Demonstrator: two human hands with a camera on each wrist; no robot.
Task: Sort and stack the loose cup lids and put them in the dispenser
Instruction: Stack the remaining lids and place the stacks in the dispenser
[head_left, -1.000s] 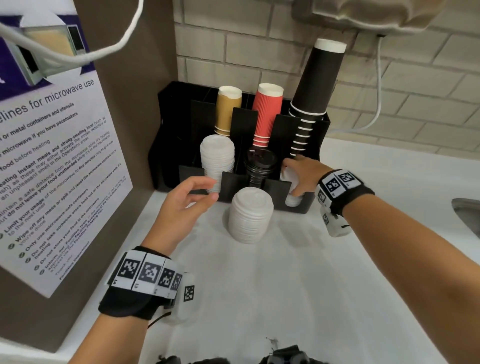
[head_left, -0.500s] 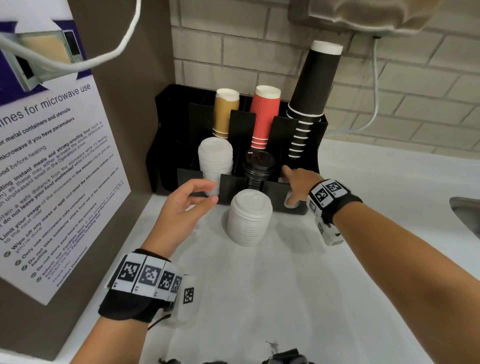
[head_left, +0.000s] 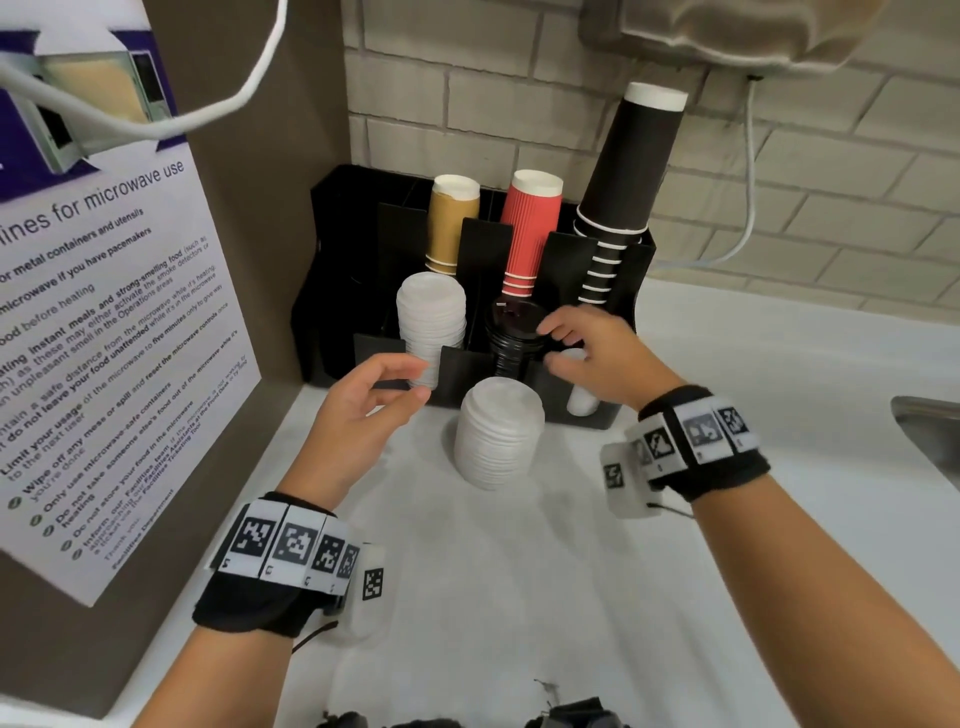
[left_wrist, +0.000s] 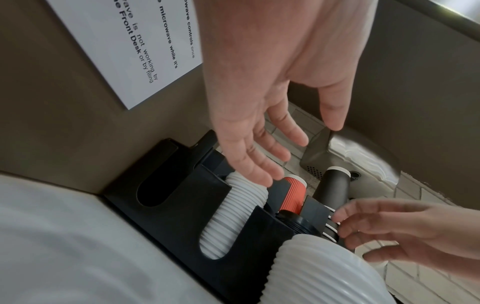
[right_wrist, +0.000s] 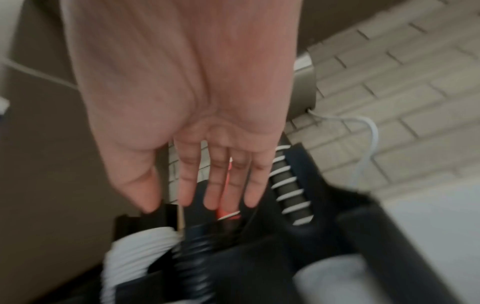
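The black plastic compartmented dispenser (head_left: 618, 291) stands at the back of the white surface (head_left: 571, 571), with the loose stack of white ribbed plastic lids (head_left: 500, 434) just before it. Both the left hand (head_left: 363, 410) and right hand (head_left: 592, 353) hover empty, fingers relaxed; a careless sweep could topple that 1 stack or the black lids (head_left: 514, 332).

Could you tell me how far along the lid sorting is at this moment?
Done: white lids and black lids sit stacked in dispenser slots, and a shorter white stack fills the right slot. In hand: nothing; the left hand and right hand are both empty, the right one by the black lids. Left: a tall white stack stands on the counter before the dispenser.
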